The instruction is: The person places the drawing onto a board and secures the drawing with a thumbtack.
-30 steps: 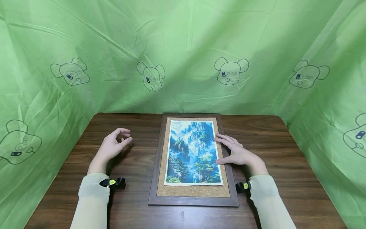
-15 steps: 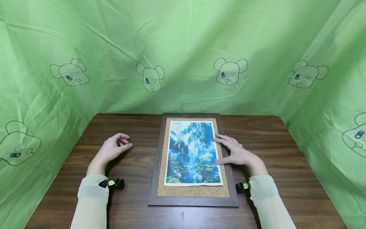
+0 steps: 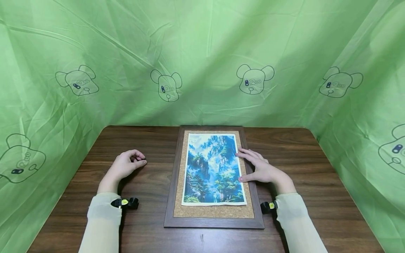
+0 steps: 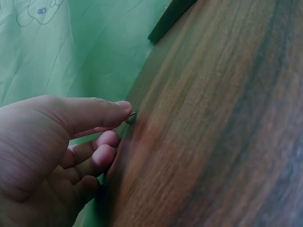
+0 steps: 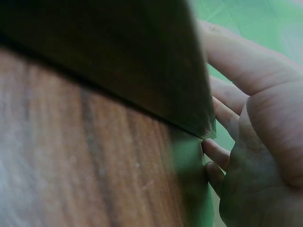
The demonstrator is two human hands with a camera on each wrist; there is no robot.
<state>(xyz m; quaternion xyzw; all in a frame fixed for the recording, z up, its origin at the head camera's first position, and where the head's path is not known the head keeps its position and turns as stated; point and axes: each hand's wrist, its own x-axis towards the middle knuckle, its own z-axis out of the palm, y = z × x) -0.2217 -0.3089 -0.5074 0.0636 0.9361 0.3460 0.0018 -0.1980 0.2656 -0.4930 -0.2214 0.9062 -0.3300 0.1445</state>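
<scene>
My left hand (image 3: 124, 163) is low over the table, left of the board, with thumb and index finger brought together. Between those tips a small thumbtack (image 4: 131, 117) shows as a thin metal point and a dark bit; most of it is hidden. My right hand (image 3: 259, 168) rests across the right side of a cork board (image 3: 213, 211) in a dark wooden frame (image 3: 213, 222). Its thumb and fingertips touch the right edge of a blue landscape picture (image 3: 213, 168), which lies flat on the cork. In the right wrist view the frame's side (image 5: 142, 56) hides the fingertips.
The brown wooden table (image 3: 148, 211) carries the board, whose far end lies at the table's back edge. Green cloth (image 3: 202, 70) with printed bear heads hangs behind and along both sides. A black camera strap (image 3: 124, 202) sits on the left wrist.
My left hand has lowered slightly, and its thumb and index finger have come together on the thumbtack. My right hand, the picture and the board have stayed put.
</scene>
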